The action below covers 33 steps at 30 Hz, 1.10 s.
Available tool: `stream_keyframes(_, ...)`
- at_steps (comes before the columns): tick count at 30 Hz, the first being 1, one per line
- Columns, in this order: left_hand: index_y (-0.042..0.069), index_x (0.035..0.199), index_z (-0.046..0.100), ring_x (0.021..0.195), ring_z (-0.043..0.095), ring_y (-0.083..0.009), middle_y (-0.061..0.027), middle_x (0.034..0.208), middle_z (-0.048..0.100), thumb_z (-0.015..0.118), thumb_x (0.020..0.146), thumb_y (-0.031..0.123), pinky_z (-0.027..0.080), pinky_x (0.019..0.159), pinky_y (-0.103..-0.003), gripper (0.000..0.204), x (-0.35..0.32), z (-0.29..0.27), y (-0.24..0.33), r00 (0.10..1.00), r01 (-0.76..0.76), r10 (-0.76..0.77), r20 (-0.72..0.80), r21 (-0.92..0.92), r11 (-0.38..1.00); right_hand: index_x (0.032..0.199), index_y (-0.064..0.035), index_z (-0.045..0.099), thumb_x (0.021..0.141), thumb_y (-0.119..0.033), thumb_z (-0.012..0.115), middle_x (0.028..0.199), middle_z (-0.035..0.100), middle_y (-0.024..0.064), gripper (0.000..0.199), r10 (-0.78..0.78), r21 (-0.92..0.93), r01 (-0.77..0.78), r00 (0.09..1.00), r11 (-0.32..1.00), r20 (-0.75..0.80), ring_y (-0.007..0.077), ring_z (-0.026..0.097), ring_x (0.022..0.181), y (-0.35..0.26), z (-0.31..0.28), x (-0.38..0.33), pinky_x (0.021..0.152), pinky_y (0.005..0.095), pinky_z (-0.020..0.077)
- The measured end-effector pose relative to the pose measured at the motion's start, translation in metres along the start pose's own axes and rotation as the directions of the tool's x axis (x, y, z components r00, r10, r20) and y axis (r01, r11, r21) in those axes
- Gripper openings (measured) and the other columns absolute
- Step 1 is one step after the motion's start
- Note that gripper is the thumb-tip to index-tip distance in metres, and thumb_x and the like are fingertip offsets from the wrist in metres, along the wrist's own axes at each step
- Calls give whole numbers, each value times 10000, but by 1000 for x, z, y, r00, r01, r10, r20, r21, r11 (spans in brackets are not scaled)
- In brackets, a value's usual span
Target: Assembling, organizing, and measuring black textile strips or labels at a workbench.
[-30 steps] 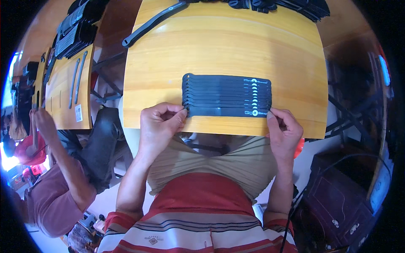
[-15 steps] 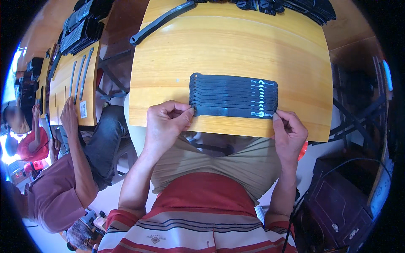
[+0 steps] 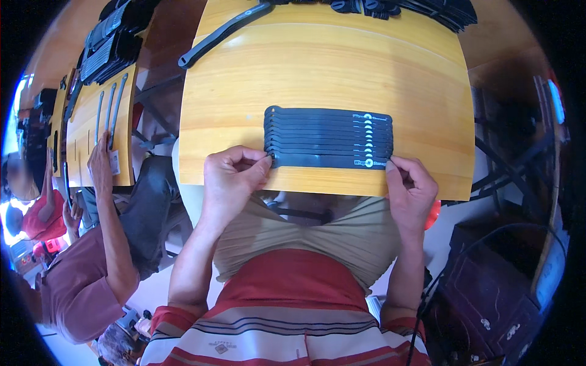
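Note:
Several flat black straps [image 3: 323, 131] lie across the table in an overlapping stack, each lower one set a little nearer me. Their rounded ends with small holes are on the left, and white print runs down near their right ends. My left hand [image 3: 232, 183] pinches the left end of the nearest strap [image 3: 317, 161] between thumb and forefinger. At that strap's right end, my right hand [image 3: 412, 192] has thumb and forefinger closed on the corner. The nearest strap lies flat, roughly parallel to the table's front edge.
A bundle of long black straps [image 3: 226, 35] lies at the table's far left, with more black straps [image 3: 436, 12] along the far edge. To the left, a co-worker's hand [image 3: 101, 161] rests by thin straps on another wooden table [image 3: 85, 131]. A dark cabinet [image 3: 488, 287] stands at right.
The whole view has shifted slightly, so the table and straps sit farther left in the picture. Both my hands keep their pinch on the nearest strap's ends.

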<state>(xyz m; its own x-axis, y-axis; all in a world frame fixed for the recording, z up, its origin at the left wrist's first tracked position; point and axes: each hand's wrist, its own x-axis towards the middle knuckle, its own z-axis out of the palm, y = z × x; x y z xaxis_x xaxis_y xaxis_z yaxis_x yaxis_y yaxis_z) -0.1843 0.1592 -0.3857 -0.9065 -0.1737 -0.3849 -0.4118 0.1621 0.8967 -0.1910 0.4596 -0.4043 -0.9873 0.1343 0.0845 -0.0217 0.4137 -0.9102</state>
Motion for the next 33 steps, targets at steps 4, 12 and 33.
stream_keyframes(4, -57, 902, 718, 600, 616, -63, -49, 713, 689, 732, 929, 30, 512, 553, -212, 92, -1, 5, 5, 999, 27, -27, -32, 12, 1000, 973, 47, 713, 886, 31, 712, 803, 667, 73, 88, 4, -14, -4, 1000, 1000, -6, 99, 609, 684, 0, 1, 0, 611, 244, 479)
stream_keyframes(12, -55, 904, 720, 602, 619, -63, -49, 714, 689, 735, 927, 35, 513, 550, -209, 94, 0, 3, 3, 1000, 15, -15, -20, 16, 1000, 962, 35, 713, 878, 22, 717, 802, 680, 86, 85, -47, -37, 46, 999, 998, -12, 113, 626, 679, -2, 1, 1, 612, 257, 490)
stream_keyframes(33, -63, 896, 721, 589, 604, -57, -45, 700, 679, 731, 924, 34, 496, 539, -201, 102, -2, 5, 6, 999, -12, 13, -33, 28, 1000, 917, 30, 711, 857, -17, 706, 784, 692, 119, 76, -46, -150, 44, 999, 988, -16, 177, 660, 624, -8, 4, 6, 591, 306, 519)
